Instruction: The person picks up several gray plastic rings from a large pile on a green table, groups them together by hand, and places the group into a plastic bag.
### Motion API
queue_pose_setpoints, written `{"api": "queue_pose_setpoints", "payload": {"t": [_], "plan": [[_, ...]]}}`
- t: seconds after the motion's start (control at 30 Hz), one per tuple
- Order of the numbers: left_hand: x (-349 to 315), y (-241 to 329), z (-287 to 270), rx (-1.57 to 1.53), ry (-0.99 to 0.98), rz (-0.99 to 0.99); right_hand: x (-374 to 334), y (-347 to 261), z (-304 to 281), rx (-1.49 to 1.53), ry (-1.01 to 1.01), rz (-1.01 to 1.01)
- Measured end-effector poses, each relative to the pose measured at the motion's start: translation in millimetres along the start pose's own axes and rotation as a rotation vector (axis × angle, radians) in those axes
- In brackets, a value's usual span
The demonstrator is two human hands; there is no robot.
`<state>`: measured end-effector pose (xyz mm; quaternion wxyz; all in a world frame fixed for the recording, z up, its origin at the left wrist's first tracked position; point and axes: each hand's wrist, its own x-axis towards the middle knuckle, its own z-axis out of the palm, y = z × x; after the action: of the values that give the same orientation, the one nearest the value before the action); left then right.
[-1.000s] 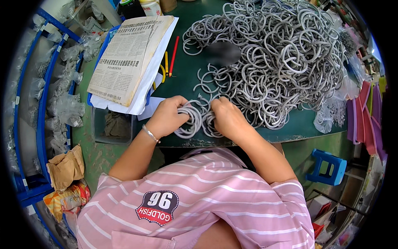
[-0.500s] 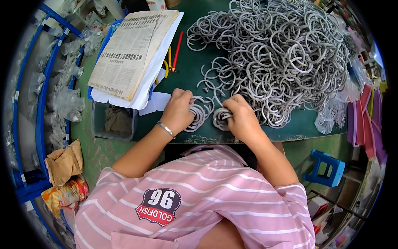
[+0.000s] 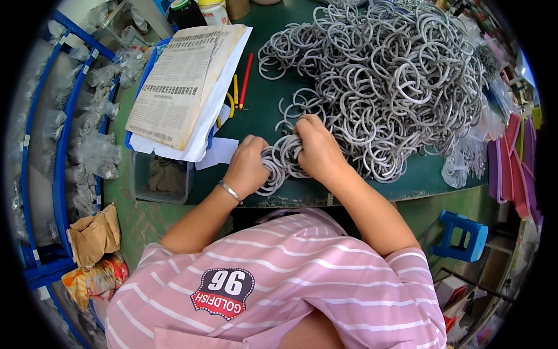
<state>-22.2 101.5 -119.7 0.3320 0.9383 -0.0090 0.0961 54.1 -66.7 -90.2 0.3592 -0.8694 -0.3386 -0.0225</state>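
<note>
1. Left hand (image 3: 247,166), centre of frame: I see its fingers curled closed on the outer edge of the left ring bundle (image 3: 276,179); fingertips partly hidden.
2. Right hand (image 3: 318,150), just right of centre: fingers bent in, pinching the right ring bundle (image 3: 287,152); I cannot tell the thumb's exact placement.
3. Both bundles sit at mid-frame near the table's front edge, side by side; whether they interlock, I cannot tell.
4. Ring pile (image 3: 401,75), grey, mostly open curves: heaped across upper right on the green table (image 3: 264,96).
5. Upper left: newspaper (image 3: 171,99); red pencil (image 3: 247,78) right of it.
6. Left of centre: clear bin (image 3: 138,181) containing grey cloth (image 3: 165,176).
</note>
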Motion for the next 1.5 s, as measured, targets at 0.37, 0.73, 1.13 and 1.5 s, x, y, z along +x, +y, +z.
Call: {"api": "queue_pose_setpoints", "payload": {"t": [0.37,0.73,1.13,1.5], "plan": [[-6.5,11.1,-0.6,-0.39,0.099,-0.186,40.9,-0.5,-14.1,-0.161,-0.079,0.161],[63.7,31.1,-4.2,-0.976,0.386,-0.321,75.6,-4.9,-62.0,-0.348,-0.131,0.263],[50.1,23.0,-6.0,-1.137,0.331,-0.484,70.7,2.5,-56.1,-0.492,0.094,-0.134],[35.8,25.1,-0.4,-1.069,0.355,-0.448,85.7,18.9,-31.1,-0.245,0.103,-0.172]]}}
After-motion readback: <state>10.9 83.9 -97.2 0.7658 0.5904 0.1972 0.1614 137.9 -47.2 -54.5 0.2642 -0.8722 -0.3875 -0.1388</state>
